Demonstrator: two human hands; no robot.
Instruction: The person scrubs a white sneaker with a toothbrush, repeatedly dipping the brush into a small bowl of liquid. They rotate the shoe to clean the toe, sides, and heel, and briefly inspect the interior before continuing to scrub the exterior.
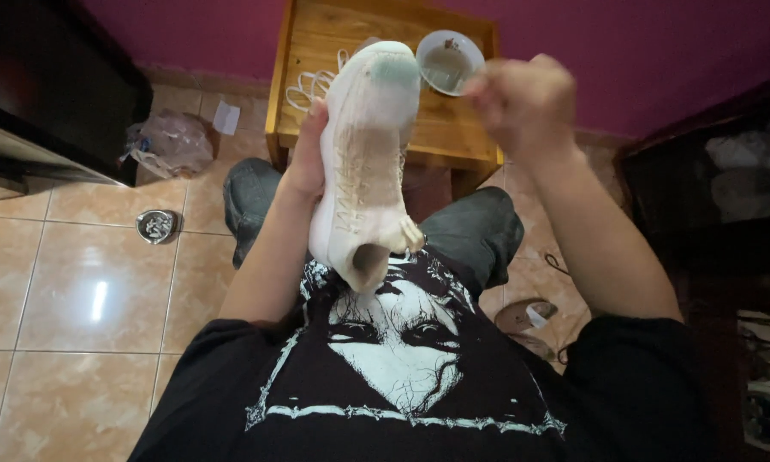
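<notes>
From the head cam, the left hand (306,167) is wrapped round the side of a white lace-up sneaker (366,162), holding it toe-up over the lap with the heel near the chest, while the right hand (522,98) is closed in a blurry fist up beside the toe, maybe pinching a lace end, can't tell for sure. Looks like lacing is underway, loose white lace (309,85) lying on the wooden stool (453,141) by a small cup (449,62); I'd say next comes a steady pull to snug it.

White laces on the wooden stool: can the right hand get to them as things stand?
Probably yes. The right hand is raised in a fist over the stool, while the laces lie exposed at its far left; the white shoe, held by the left hand, partly crosses the path.
</notes>
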